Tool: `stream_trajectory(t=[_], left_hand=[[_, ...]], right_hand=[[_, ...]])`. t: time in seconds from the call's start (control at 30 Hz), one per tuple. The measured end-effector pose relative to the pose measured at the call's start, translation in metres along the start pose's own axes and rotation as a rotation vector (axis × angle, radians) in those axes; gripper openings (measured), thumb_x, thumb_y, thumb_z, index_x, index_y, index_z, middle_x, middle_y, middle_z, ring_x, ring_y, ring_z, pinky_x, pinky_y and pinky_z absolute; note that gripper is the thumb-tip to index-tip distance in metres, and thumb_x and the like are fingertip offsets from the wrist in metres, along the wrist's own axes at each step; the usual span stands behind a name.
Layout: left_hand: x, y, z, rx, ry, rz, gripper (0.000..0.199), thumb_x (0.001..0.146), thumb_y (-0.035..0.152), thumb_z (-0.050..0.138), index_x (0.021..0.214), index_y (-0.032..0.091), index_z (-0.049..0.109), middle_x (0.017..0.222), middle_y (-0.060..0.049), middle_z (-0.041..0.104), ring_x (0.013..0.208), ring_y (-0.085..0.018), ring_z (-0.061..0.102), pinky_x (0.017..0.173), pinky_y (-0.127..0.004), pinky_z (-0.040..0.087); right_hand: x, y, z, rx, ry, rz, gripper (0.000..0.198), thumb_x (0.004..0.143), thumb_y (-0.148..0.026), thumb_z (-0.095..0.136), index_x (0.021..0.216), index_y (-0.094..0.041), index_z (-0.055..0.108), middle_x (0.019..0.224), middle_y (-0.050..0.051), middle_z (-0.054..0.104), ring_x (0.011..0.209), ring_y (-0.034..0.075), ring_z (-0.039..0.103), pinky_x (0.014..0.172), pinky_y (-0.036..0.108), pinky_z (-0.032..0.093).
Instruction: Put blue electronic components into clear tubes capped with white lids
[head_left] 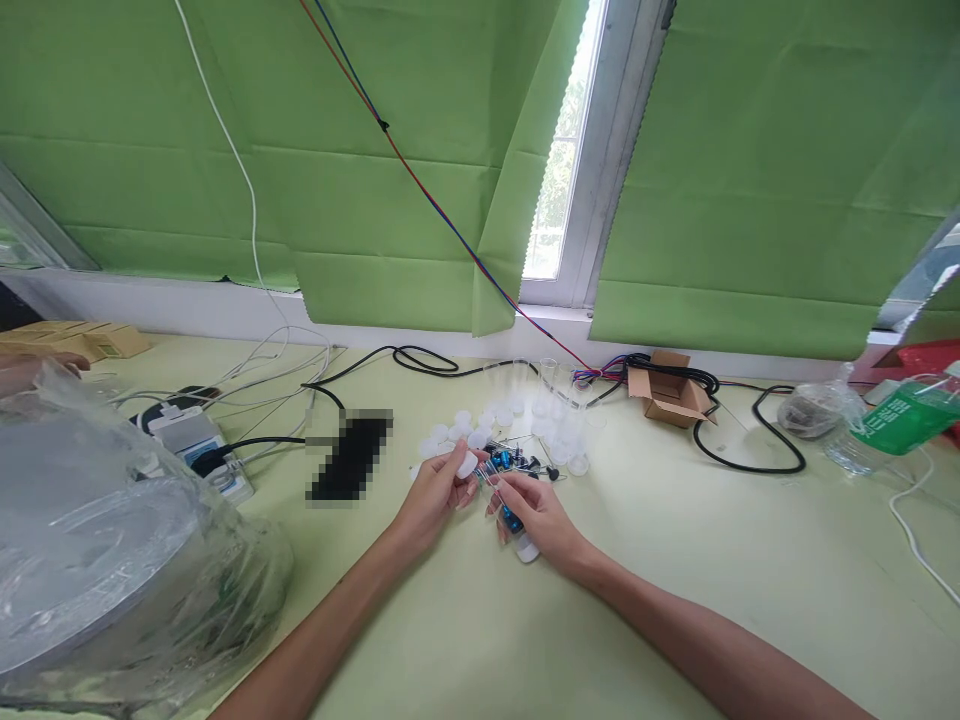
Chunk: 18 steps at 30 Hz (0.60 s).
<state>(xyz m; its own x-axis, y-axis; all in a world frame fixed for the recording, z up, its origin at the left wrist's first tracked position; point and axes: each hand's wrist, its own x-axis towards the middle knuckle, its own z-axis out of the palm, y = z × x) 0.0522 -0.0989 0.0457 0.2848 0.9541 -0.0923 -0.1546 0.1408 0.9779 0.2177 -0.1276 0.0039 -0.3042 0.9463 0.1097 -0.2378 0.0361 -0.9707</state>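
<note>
Near the middle of the table, my left hand [442, 487] pinches a round white plastic cap [466, 465] between thumb and fingers. Close beside it, my right hand [541, 515] is closed on a clear plastic tube [504, 500] with blue and metal parts inside. A white cap [527, 549] covers the tube's lower end. The tube's upper end points toward the cap in my left hand; whether they touch I cannot tell. Just beyond both hands lies a loose pile of small black and blue parts with thin metal shanks [534, 466].
Several loose white caps [450, 432] and clear tubes [547, 375] lie behind the pile. An open cardboard box [667, 395], black cables [750, 468] and a bottle [900, 420] are rightward. A plastic-wrapped roll [112, 570], power strip [225, 470] and another person's hand [45, 368] are leftward.
</note>
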Motion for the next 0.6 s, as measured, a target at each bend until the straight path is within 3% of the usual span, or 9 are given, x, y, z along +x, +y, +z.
stream_trajectory(t=[0.3, 0.4, 0.6], left_hand=[[0.0, -0.009, 0.004, 0.054, 0.015, -0.012, 0.054, 0.082, 0.064, 0.054, 0.094, 0.014, 0.071, 0.051, 0.003, 0.048, 0.044, -0.009, 0.04, 0.046, -0.022, 0.03], [-0.001, -0.01, 0.004, 0.097, 0.069, 0.065, 0.047, 0.085, 0.06, 0.054, 0.1, 0.018, 0.069, 0.051, 0.004, 0.048, 0.045, -0.01, 0.039, 0.046, -0.022, 0.029], [-0.001, -0.011, 0.004, 0.229, 0.123, 0.18, 0.049, 0.087, 0.06, 0.051, 0.093, 0.016, 0.071, 0.048, 0.003, 0.045, 0.044, -0.011, 0.038, 0.045, -0.024, 0.029]], right_hand=[[-0.002, -0.006, 0.002, -0.029, -0.037, -0.005, 0.04, 0.087, -0.057, 0.057, 0.096, -0.02, 0.069, 0.077, 0.001, 0.058, 0.053, 0.011, 0.052, 0.049, 0.025, 0.047], [-0.003, -0.008, 0.003, -0.039, -0.04, -0.011, 0.039, 0.088, -0.055, 0.057, 0.096, -0.019, 0.069, 0.076, 0.001, 0.059, 0.052, 0.01, 0.052, 0.048, 0.024, 0.045], [-0.002, -0.006, 0.002, -0.07, -0.046, -0.016, 0.037, 0.09, -0.053, 0.056, 0.093, -0.018, 0.067, 0.075, 0.001, 0.059, 0.052, 0.01, 0.051, 0.048, 0.023, 0.045]])
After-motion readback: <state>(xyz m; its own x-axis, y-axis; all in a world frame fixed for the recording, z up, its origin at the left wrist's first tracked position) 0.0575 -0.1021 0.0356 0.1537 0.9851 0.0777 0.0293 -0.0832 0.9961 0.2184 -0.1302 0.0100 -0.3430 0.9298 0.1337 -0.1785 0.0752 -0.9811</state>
